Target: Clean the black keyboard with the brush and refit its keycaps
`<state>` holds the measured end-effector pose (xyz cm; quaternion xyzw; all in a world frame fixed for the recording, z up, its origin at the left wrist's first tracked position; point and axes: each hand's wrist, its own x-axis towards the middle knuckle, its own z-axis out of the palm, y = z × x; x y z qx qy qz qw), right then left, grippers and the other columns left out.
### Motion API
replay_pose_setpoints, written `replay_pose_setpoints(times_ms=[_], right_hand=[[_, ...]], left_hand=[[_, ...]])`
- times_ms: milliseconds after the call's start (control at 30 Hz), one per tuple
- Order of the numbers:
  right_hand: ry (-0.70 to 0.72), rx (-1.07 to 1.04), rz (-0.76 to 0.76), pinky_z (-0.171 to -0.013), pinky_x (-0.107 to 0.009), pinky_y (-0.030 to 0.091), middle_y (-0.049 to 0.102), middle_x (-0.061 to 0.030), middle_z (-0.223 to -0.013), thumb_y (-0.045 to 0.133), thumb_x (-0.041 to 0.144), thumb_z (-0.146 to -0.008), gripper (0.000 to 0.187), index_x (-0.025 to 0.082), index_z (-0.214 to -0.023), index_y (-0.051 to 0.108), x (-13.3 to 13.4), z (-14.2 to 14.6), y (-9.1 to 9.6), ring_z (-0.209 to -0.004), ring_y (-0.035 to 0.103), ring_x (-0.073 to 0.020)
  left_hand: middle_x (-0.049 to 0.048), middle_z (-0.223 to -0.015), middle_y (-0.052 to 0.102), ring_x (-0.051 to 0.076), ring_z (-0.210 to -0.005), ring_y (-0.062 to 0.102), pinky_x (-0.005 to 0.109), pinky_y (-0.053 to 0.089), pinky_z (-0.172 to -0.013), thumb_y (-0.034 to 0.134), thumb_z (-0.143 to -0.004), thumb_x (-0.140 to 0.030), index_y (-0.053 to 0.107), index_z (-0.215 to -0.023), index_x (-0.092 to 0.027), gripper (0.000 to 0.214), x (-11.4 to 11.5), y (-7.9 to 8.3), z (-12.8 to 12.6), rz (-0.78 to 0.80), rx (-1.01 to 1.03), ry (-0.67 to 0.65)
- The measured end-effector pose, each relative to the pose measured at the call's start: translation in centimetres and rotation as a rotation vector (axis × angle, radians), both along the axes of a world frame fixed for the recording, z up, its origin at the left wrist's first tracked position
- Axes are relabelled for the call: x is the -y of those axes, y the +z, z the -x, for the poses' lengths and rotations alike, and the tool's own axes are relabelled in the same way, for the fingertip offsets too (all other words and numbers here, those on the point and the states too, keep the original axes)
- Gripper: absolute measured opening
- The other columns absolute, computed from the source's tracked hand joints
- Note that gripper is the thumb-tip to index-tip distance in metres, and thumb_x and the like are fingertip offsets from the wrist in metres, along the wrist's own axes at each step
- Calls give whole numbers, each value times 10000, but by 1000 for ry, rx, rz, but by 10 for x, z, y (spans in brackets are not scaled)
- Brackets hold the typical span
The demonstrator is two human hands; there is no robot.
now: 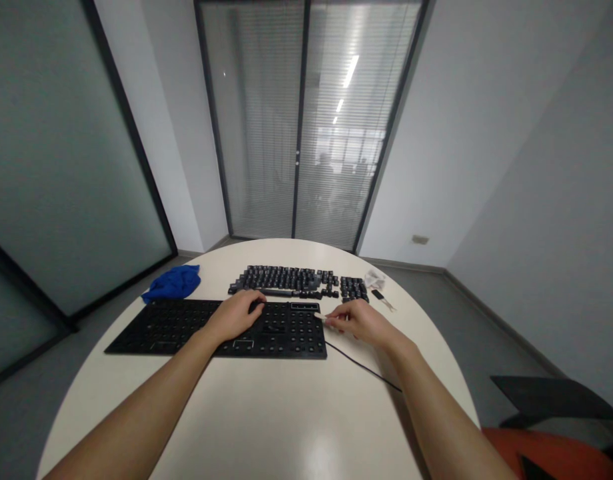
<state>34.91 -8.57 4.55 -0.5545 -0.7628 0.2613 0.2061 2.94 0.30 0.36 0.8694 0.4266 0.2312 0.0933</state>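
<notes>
A black keyboard base (281, 337) with its keycaps off lies on the white table. My left hand (239, 315) rests on its middle, palm down, with thumb and fingers apart and nothing seen in them. In my right hand (359, 320) is a small pale, flat-ended tool (320, 316), pinched between thumb and fingers. Its tip is at the upper right corner of the base; whether it touches I cannot tell. Behind the base, loose black keycaps (281, 277) stand in rows, and a number-pad group (354, 288) sits to their right.
A crumpled blue cloth (174, 283) lies at the back left of the round table (266, 420). At the right are a clear plastic bag (375, 279) and a small black-and-pale tool (383, 299). A black cable (361, 365) runs under my right forearm. A red-seated chair (551, 453) stands at the lower right.
</notes>
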Motion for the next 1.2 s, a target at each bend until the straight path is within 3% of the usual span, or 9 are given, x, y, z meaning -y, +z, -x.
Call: replay_pose_setpoints(times_ms=[533,933,1200], right_hand=[[55,-58,75,-501,-217,391,718,-47,-653,627,360,-814,266,157,-844,797,3,-2,-2,-529,571,-126],[45,-135,326,-428,-191,368,655,-12,-574,662,330,-714,239,147,-797,790,5,-2,-4,-485,511,-107],[87,-167,382,-424,-193,366,616,3,-543,708,372,-705,244,141,-743,775,8,-1,2,-455,459,-86]], left_hand=[[51,-1043,700,252,-992,617,379,479,-891,465,-924,-340,664,-1048,-238,256,0,1,0,14,20,-5],[46,-1041,702,245,-999,621,366,475,-894,474,-923,-322,659,-1029,-234,231,-1,0,0,1,15,-15],[46,-1055,702,251,-1005,619,370,476,-894,467,-927,-337,657,-1038,-237,242,0,1,0,9,7,-5]])
